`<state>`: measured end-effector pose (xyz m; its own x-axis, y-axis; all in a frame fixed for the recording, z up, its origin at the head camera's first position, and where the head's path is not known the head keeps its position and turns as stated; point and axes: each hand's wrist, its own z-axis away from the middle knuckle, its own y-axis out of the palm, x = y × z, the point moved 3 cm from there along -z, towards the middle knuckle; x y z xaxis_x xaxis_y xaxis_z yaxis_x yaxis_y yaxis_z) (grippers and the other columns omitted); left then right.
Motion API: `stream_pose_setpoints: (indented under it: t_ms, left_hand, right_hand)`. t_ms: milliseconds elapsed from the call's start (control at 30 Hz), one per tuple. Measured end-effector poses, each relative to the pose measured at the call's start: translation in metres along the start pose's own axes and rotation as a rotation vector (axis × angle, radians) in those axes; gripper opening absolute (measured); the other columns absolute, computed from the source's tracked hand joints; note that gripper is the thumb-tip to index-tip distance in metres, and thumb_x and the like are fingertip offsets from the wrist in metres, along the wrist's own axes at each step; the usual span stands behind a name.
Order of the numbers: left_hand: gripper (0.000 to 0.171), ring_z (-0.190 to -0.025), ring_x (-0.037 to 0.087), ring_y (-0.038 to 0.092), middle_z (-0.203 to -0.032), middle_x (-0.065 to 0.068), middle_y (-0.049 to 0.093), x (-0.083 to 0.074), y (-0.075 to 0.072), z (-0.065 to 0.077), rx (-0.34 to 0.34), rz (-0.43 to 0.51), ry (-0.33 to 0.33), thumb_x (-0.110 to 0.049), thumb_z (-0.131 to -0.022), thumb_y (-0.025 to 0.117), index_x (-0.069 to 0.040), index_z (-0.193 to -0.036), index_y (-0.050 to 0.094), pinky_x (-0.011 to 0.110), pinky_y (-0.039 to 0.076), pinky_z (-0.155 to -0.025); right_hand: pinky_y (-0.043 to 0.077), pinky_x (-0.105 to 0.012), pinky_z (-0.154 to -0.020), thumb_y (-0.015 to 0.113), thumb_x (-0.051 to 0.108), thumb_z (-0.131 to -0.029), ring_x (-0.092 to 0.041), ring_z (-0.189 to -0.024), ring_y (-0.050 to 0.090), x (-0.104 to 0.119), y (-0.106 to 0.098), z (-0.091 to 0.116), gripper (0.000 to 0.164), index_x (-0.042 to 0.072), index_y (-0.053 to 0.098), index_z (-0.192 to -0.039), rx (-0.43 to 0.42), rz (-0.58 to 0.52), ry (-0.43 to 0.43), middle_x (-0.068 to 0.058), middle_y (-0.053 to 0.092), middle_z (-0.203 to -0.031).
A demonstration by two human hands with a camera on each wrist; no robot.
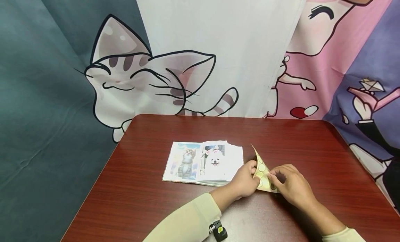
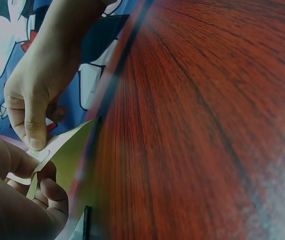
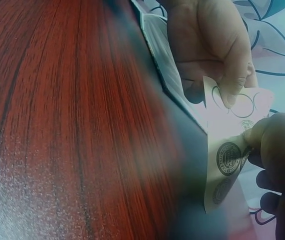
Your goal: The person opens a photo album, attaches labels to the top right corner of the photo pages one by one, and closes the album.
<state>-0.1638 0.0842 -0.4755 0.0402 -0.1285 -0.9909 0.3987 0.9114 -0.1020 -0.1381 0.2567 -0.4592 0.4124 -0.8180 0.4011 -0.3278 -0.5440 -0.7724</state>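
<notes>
A pale yellow sheet of round stickers [image 1: 261,167] is held raised and bent just right of the open photo album [image 1: 235,158]. My left hand [image 1: 245,181] grips the sheet's left side between thumb and fingers. At the opposite edge, my right hand [image 1: 293,186] pinches with thumb and forefinger; whether a sticker is lifted there is hidden by the fingertips. In the right wrist view, dark printed seals [image 3: 228,158] show on the lower part of the sheet, while bare circle outlines [image 3: 242,106] lie near the left thumb.
The album lies open on a reddish-brown wooden table [image 1: 131,200], with a kitten picture [image 1: 186,162] on one page and a white dog picture [image 1: 215,160] on the other. A cartoon-printed cloth [image 1: 225,44] hangs behind the table. A small black device [image 1: 220,231] sits at the left sleeve.
</notes>
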Motion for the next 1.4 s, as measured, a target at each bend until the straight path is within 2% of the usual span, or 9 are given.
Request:
stream_pose_setpoints:
  t_ms: [133, 233, 467, 633, 767, 900, 1100, 1267, 1400]
  left_hand:
    - [0.041, -0.069, 0.006, 0.064, -0.093, -0.002, 0.071, 0.000, 0.000, 0.000, 0.008, 0.028, 0.001, 0.019, -0.085, 0.051, -0.006, -0.116, 0.056, 0.017, 0.053, -0.063]
    - [0.041, -0.070, 0.008, 0.066, -0.093, 0.000, 0.072, 0.001, 0.001, 0.000, 0.006, 0.042, -0.006, 0.018, -0.086, 0.052, -0.005, -0.120, 0.054, 0.019, 0.054, -0.064]
    - [0.042, -0.071, 0.008, 0.066, -0.093, 0.001, 0.073, -0.001, 0.000, 0.000, -0.035, 0.024, -0.008, 0.017, -0.087, 0.055, -0.005, -0.122, 0.056, 0.019, 0.054, -0.063]
    - [0.044, -0.069, 0.010, 0.066, -0.091, 0.001, 0.071, -0.002, -0.002, 0.001, -0.042, 0.047, -0.021, 0.018, -0.086, 0.054, -0.005, -0.124, 0.056, 0.019, 0.053, -0.061]
    - [0.046, -0.069, 0.011, 0.066, -0.092, 0.001, 0.071, -0.001, -0.004, 0.000, -0.056, 0.052, -0.028, 0.018, -0.086, 0.055, -0.005, -0.126, 0.054, 0.020, 0.053, -0.060]
    - [0.049, -0.068, 0.006, 0.062, -0.096, -0.004, 0.065, 0.002, -0.005, -0.001, -0.100, -0.046, -0.039, 0.012, -0.086, 0.064, -0.007, -0.129, 0.052, 0.020, 0.052, -0.059]
    - [0.053, -0.065, 0.002, 0.057, -0.090, -0.007, 0.057, 0.005, -0.007, -0.001, -0.185, -0.176, -0.054, 0.004, -0.083, 0.077, -0.010, -0.125, 0.048, 0.020, 0.050, -0.058]
    - [0.042, -0.067, 0.000, 0.057, -0.092, -0.007, 0.059, 0.002, -0.010, 0.002, -0.184, -0.259, -0.039, -0.004, -0.083, 0.081, -0.009, -0.117, 0.058, 0.019, 0.050, -0.065]
    - [0.038, -0.069, -0.003, 0.057, -0.099, -0.005, 0.067, -0.001, -0.012, 0.003, -0.160, -0.356, -0.016, -0.011, -0.085, 0.080, -0.008, -0.120, 0.065, 0.019, 0.049, -0.072]
  right_hand:
    - [0.051, -0.047, -0.072, 0.088, 0.015, -0.079, -0.023, -0.094, 0.065, 0.000, -0.001, 0.001, 0.020, 0.025, 0.072, -0.082, -0.002, 0.016, 0.017, 0.003, 0.070, -0.096]
    - [0.052, -0.048, -0.066, 0.089, 0.014, -0.078, -0.024, -0.091, 0.066, 0.000, 0.000, 0.003, 0.020, 0.025, 0.072, -0.082, -0.011, 0.025, 0.025, 0.000, 0.069, -0.096]
    - [0.051, -0.041, -0.059, 0.086, 0.014, -0.076, -0.019, -0.084, 0.066, -0.001, 0.002, 0.006, 0.019, 0.025, 0.071, -0.080, -0.026, 0.021, 0.017, 0.002, 0.068, -0.097]
    - [0.047, -0.035, -0.056, 0.080, 0.008, -0.074, -0.016, -0.080, 0.064, 0.001, 0.001, 0.006, 0.028, 0.030, 0.063, -0.075, -0.007, -0.010, 0.013, 0.004, 0.070, -0.099]
    - [0.045, -0.032, -0.058, 0.075, 0.005, -0.077, -0.015, -0.086, 0.064, 0.001, 0.000, 0.006, 0.034, 0.032, 0.055, -0.075, 0.009, -0.027, 0.032, 0.006, 0.072, -0.102]
    - [0.043, -0.028, -0.062, 0.073, 0.004, -0.079, -0.013, -0.090, 0.062, 0.002, 0.000, 0.007, 0.034, 0.031, 0.053, -0.075, 0.020, -0.026, 0.052, 0.008, 0.073, -0.101]
    - [0.037, -0.018, -0.060, 0.072, 0.003, -0.080, -0.010, -0.078, 0.056, 0.001, 0.002, 0.008, 0.032, 0.030, 0.054, -0.077, 0.029, -0.037, 0.064, 0.009, 0.074, -0.100]
    - [0.040, -0.024, -0.056, 0.074, 0.006, -0.083, -0.010, -0.072, 0.053, -0.002, 0.002, 0.009, 0.030, 0.029, 0.055, -0.078, 0.035, -0.020, 0.076, 0.006, 0.074, -0.101]
    - [0.043, -0.030, -0.057, 0.074, 0.008, -0.083, -0.012, -0.077, 0.059, -0.004, 0.003, 0.010, 0.029, 0.029, 0.056, -0.077, 0.042, -0.001, 0.099, 0.004, 0.074, -0.102]
